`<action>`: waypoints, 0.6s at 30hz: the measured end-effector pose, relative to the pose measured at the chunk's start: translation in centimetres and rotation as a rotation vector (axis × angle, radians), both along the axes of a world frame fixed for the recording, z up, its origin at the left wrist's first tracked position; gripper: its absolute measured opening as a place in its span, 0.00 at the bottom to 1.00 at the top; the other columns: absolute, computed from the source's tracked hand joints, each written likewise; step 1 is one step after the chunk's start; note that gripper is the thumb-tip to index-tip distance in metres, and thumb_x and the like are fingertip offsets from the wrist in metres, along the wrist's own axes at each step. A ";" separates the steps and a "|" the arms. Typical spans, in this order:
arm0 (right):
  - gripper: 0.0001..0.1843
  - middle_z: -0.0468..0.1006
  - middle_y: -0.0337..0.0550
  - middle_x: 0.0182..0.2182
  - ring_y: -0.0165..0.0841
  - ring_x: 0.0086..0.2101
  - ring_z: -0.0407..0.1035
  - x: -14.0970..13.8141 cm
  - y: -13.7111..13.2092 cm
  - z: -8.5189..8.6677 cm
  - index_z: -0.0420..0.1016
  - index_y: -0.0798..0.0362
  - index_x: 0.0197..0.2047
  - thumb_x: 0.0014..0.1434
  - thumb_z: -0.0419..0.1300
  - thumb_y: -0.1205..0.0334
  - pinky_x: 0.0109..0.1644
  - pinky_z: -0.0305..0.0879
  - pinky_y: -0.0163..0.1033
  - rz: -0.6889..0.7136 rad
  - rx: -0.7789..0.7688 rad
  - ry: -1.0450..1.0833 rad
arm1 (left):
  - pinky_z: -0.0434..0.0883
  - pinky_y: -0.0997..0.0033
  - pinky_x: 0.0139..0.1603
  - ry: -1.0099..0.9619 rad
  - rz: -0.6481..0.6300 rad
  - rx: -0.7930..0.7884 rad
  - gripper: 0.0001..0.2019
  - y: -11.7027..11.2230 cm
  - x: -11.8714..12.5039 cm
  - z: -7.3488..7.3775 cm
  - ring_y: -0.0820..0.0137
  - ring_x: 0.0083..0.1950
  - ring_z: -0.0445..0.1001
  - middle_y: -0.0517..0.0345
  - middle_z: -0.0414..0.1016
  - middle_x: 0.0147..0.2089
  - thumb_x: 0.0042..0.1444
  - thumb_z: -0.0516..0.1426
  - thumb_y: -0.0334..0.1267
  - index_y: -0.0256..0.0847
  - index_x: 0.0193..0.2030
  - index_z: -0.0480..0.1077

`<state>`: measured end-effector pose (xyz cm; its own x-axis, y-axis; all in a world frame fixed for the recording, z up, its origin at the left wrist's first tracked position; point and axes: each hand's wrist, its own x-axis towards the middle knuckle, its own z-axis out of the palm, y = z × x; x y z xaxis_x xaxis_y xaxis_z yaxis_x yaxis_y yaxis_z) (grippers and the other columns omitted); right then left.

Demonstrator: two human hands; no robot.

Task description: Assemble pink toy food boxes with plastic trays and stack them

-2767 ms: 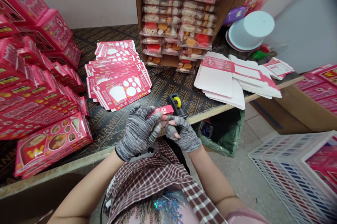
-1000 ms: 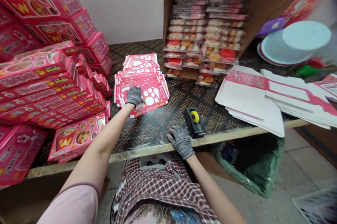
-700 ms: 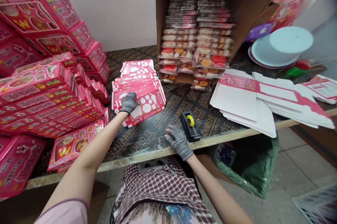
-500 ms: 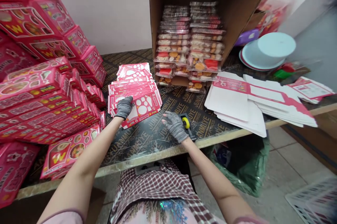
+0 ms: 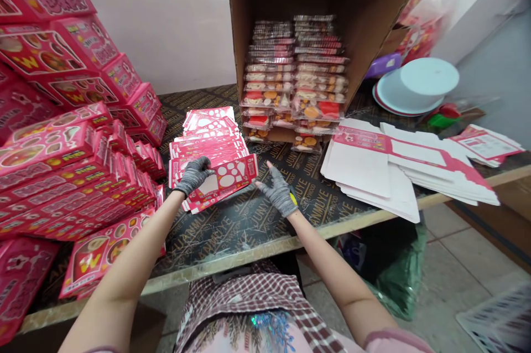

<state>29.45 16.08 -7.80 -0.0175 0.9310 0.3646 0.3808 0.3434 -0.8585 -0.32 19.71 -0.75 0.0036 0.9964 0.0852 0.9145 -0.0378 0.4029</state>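
My left hand (image 5: pixel 194 176), in a grey glove with bare fingertips, is closed on the left part of a pink flat-folded carton (image 5: pixel 233 176) with white cut-out holes. The carton is slightly raised and tilted at the front of a fanned pile of like cartons (image 5: pixel 209 145). Just beyond its right end is my right hand (image 5: pixel 279 191), gloved the same way. Its thumb and fingers are apart and hold nothing. A yellow part of a tool (image 5: pixel 293 198) shows beside the right wrist, mostly hidden.
Stacks of filled pink boxes (image 5: pixel 95 162) stand at left. A large cardboard box (image 5: pixel 369 60) behind holds stacked clear packets (image 5: pixel 315 93). White-and-pink unfolded cartons (image 5: pixel 365 167) lie at right, before pale blue bowls (image 5: pixel 429 79). A green bag (image 5: pixel 398 286) hangs below the table edge (image 5: pixel 232 261).
The front carton has lifted and turned, its right end now up near my right hand. My right hand has turned its fingers upward and spread them. The view has shifted slightly.
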 end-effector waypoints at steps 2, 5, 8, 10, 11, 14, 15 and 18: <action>0.46 0.69 0.56 0.64 0.44 0.58 0.69 -0.2 0.5 0.9 0.57 0.53 0.72 0.53 0.66 0.54 0.62 0.67 0.51 -0.032 -0.055 0.064 | 0.71 0.71 0.41 -0.075 -0.051 0.009 0.07 -1.1 1.0 0.0 0.69 0.38 0.74 0.60 0.78 0.36 0.51 0.61 0.39 0.42 0.36 0.70; 0.44 0.75 0.52 0.57 0.39 0.47 0.73 -1.0 -0.6 2.3 0.53 0.51 0.74 0.56 0.62 0.58 0.54 0.71 0.45 -0.063 -0.091 0.148 | 0.72 0.70 0.43 -0.149 -0.075 0.027 0.08 -2.5 1.9 -0.2 0.68 0.40 0.75 0.58 0.78 0.37 0.51 0.60 0.40 0.41 0.37 0.70; 0.42 0.80 0.41 0.47 0.33 0.35 0.72 -1.6 -2.5 3.5 0.52 0.42 0.74 0.58 0.60 0.61 0.45 0.72 0.39 0.002 -0.146 0.178 | 0.73 0.68 0.43 -0.178 -0.007 0.062 0.11 -3.7 2.3 -0.6 0.66 0.39 0.76 0.56 0.78 0.37 0.54 0.57 0.40 0.41 0.43 0.71; 0.46 0.81 0.37 0.42 0.30 0.30 0.68 -1.6 -3.2 4.2 0.51 0.39 0.74 0.56 0.62 0.62 0.40 0.71 0.36 0.077 -0.222 0.222 | 0.73 0.63 0.48 -0.137 0.014 0.112 0.17 -4.8 2.7 -1.2 0.62 0.42 0.77 0.53 0.80 0.40 0.56 0.55 0.43 0.40 0.50 0.71; 0.48 0.81 0.37 0.41 0.29 0.28 0.66 -1.5 -3.3 4.5 0.51 0.40 0.75 0.54 0.64 0.63 0.37 0.70 0.35 0.111 -0.266 0.277 | 0.72 0.58 0.53 -0.090 -0.016 0.146 0.21 -5.4 3.2 -1.7 0.59 0.46 0.78 0.50 0.80 0.44 0.56 0.55 0.46 0.39 0.54 0.71; 0.54 0.81 0.39 0.37 0.29 0.27 0.66 -1.0 -2.7 4.6 0.50 0.46 0.75 0.49 0.69 0.61 0.32 0.70 0.35 0.209 -0.413 0.553 | 0.51 0.37 0.71 0.103 -0.282 0.218 0.45 -7.8 5.4 -3.3 0.42 0.66 0.66 0.34 0.70 0.64 0.45 0.62 0.62 0.36 0.66 0.64; 0.56 0.81 0.38 0.35 0.29 0.26 0.68 -0.8 -2.4 4.4 0.49 0.47 0.75 0.47 0.71 0.59 0.30 0.70 0.35 0.250 -0.462 0.643 | 0.44 0.32 0.71 0.158 -0.351 0.208 0.54 -8.5 6.2 -3.9 0.37 0.70 0.60 0.29 0.63 0.69 0.38 0.64 0.66 0.34 0.68 0.62; 0.61 0.80 0.36 0.31 0.31 0.26 0.71 -0.7 -1.8 3.1 0.52 0.49 0.73 0.41 0.76 0.54 0.29 0.71 0.36 0.319 -0.551 0.774 | 0.39 0.30 0.71 0.255 -0.410 0.115 0.66 -10.2 8.3 -5.0 0.31 0.74 0.49 0.22 0.51 0.74 0.28 0.66 0.71 0.32 0.71 0.58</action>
